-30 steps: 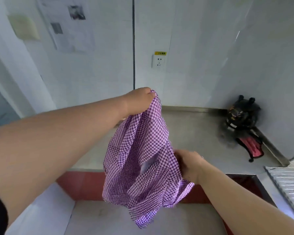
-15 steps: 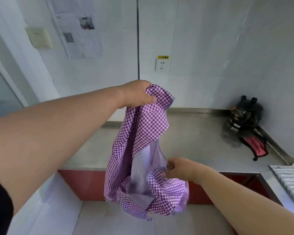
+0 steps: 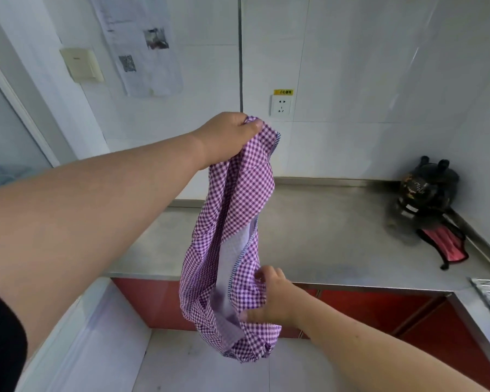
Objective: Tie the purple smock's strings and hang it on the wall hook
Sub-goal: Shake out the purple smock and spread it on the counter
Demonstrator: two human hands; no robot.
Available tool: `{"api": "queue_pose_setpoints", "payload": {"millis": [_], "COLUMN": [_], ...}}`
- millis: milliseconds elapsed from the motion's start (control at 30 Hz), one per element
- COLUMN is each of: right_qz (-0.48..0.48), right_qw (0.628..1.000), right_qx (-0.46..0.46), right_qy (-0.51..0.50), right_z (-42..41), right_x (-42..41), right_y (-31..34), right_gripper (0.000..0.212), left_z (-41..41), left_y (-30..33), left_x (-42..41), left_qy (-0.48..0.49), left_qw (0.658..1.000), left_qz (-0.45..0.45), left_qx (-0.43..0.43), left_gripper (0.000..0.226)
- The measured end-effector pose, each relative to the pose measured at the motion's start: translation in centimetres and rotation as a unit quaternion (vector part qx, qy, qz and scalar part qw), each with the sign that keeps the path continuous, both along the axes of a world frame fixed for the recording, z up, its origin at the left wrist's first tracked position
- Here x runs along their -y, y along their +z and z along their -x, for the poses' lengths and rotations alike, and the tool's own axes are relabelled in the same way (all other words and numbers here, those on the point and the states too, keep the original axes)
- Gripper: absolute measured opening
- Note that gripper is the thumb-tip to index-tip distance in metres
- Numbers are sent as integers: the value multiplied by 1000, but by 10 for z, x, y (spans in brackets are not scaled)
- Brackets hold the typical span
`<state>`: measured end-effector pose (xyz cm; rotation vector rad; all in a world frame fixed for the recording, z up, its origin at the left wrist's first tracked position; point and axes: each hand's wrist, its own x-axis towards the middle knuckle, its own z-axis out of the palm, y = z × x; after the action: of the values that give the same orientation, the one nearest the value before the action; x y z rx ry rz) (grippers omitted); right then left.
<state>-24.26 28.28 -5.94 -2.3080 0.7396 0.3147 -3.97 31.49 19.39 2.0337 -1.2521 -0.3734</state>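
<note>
Left hand [image 3: 227, 140] closed around the top edge of the purple smock [image 3: 232, 222], raised in front of the white wall [image 3: 351, 80]. Right hand [image 3: 272, 298] gripping bunched fabric near the lower end. Smock hanging between both hands, above the steel counter [image 3: 323, 236] edge; strings not distinguishable.
</note>
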Motion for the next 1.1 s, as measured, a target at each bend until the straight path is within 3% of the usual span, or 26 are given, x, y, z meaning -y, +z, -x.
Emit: {"api": "queue_pose_setpoints", "payload": {"millis": [67, 133, 267, 367, 467, 533, 600, 700, 733, 800, 867, 900, 933, 1000, 1067, 1100], "right_qz": [88, 108, 34, -34, -36, -63, -44, 97, 91, -32, -204, -228, -200, 11, 227, 260], "right_qw": [996, 994, 983, 937, 924, 922, 949, 990, 993, 993, 954, 943, 947, 983, 966, 952], "right_qx": [0, 18, 110, 217, 241, 230, 189, 52, 34, 51, 138, 169, 184, 136, 76, 95], "right_qy": [20, -2, -145, -270, -294, -305, -248, -86, -72, -104, -168, -175, -173, -127, -96, -133], "right_z": [-13, -19, -15, -12, -12, -7, 0, 10, 12, 19, 26, 30, 32, 36, 41, 41], "right_x": [2, 13, 53, 80, 100, 107, 107, 112, 117, 127, 137, 140, 144, 146, 152, 155], "right_y": [-5, -3, 38, 87, 123, 136, 145, 148, 149, 153, 160, 164, 165, 166, 156, 152], "right_gripper": [62, 38, 42, 58, 52, 65, 75, 68, 64, 40, 24, 21, 21, 18, 15, 15], "left_z": [-1, -4, -20, -32, -40, -44, -47, -44, -43, -43, -43, -43, -44, -43, -44, -44], "left_y": [5, 9, 5, -5, -17, -26, -33, -35, -35, -38, -43, -47, -50, -53, -56, -58], "left_x": [-1, -4, -17, -28, -33, -33, -31, -28, -27, -24, -21, -18, -14, -9, -3, 0], "left_qy": [8, 15, 35, 46, 65, 71, 69, 35, 1, -86, -142, -155, -165, -155, -108, -82], "left_qw": [1000, 1000, 993, 990, 985, 981, 982, 990, 990, 970, 939, 932, 930, 938, 951, 960], "left_qz": [3, -3, -74, -112, -152, -181, -178, -133, -143, -225, -312, -328, -325, -285, -233, -207], "left_qx": [1, 15, 81, 78, 42, 12, -14, -26, -12, 16, 12, 20, 44, 118, 172, 171], "left_gripper": [51, 59, 59, 69, 79, 79, 78, 70, 62, 41, 32, 31, 27, 16, 24, 28]}}
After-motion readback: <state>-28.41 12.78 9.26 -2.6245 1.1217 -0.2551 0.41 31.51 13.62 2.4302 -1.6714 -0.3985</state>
